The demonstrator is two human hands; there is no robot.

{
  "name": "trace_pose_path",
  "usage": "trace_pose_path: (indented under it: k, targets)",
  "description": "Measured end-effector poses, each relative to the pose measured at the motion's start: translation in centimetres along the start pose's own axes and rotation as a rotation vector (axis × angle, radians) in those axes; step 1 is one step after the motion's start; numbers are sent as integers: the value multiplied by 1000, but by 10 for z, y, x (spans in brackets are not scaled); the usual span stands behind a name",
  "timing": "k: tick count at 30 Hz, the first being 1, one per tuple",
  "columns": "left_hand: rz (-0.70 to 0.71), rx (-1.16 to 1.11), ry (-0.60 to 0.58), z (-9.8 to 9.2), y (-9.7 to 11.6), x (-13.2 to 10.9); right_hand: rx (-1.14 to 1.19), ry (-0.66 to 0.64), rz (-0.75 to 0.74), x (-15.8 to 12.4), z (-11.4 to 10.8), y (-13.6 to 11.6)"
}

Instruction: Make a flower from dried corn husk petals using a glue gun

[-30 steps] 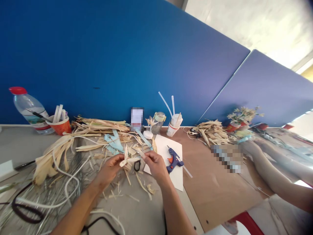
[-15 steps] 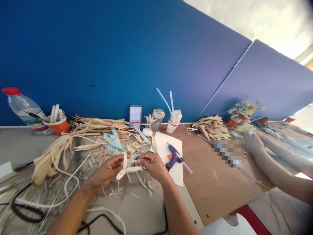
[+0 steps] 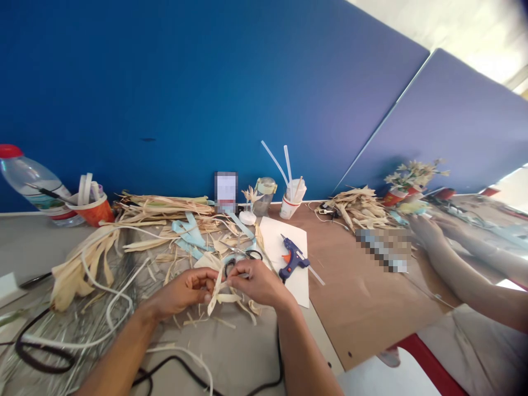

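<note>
Pale strips of corn husk joined like a flower (image 3: 217,291) are between my two hands, over the table. My left hand (image 3: 185,291) has its fingers curled and closed at the flower's left side, against a petal. With thumb and forefinger pinched, my right hand (image 3: 259,283) grips the flower's base from the right; the exact point of grip is partly covered by the fingers. Just behind my hands lie scissors (image 3: 241,253) with black handles, among husk scraps and blue strips (image 3: 190,234). To the right, a dark blue glue gun (image 3: 293,257) rests on white paper (image 3: 303,289).
Dried husks (image 3: 165,208) pile along the blue partition (image 3: 185,99). A red-capped bottle (image 3: 39,187), an orange cup (image 3: 97,212), a phone (image 3: 226,190) and a white cup (image 3: 289,207) stand at the back. Cables (image 3: 119,297) cross the left side. A co-worker's arms (image 3: 457,264) reach in at right.
The husk flower has turned, so its petals now point more downward and edge-on. My right hand has shifted slightly left, nearer my left. The scissors' handles show more clearly.
</note>
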State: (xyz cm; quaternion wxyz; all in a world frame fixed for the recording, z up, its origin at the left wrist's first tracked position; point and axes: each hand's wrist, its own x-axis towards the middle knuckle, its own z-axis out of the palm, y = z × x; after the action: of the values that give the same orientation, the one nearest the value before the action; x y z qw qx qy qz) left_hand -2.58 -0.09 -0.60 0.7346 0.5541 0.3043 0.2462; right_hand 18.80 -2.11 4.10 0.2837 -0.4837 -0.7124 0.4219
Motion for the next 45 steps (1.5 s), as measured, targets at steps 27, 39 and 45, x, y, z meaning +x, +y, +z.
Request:
trace_pose_path:
  k: [27,39,45]
  targets:
    - [122,-32,379,4,-1,8,805,318,42,9,-9,16]
    - [119,24,386,6,1,9,440,155,37,11,15,4]
    - [119,0,320,8,2,5,895,53,196,14,22,7]
